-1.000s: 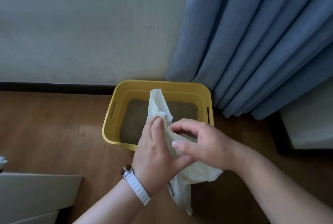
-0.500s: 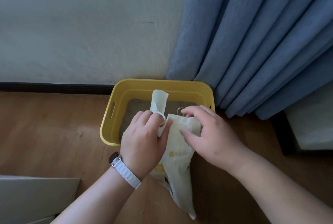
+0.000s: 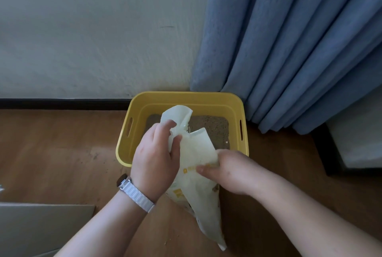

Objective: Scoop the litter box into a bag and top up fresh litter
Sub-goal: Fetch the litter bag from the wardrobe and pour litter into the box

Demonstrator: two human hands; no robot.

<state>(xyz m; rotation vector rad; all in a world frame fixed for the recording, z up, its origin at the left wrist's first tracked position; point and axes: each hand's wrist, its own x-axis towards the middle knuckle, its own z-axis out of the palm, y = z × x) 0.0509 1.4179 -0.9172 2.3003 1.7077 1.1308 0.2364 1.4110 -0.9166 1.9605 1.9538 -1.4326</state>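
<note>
Two hands are wrapped around one pale bag [image 3: 196, 194]. The top end of the bag is pinched by the left hand [image 3: 154, 159], with the fingers curled tight on the crumpled part. The middle of the bag is gripped by the right hand [image 3: 231, 174], with the thumb laid across the front. A white watch [image 3: 135, 192] is worn on the left wrist.

The bag is held long and slanted. Its bottom corner hangs low, close to the person, and its torn top [image 3: 177, 115] is pointed away, over the yellow litter box [image 3: 186, 97]. The box is set on the wooden floor [image 3: 62, 153], right in front of both hands, with a blue curtain [image 3: 289, 50] beside it. Grey-brown litter [image 3: 210, 128] can be seen inside.

The left hand is nearer to the open end. The low end will probably have to be lifted so that fresh litter can be tipped forward into the box.
</note>
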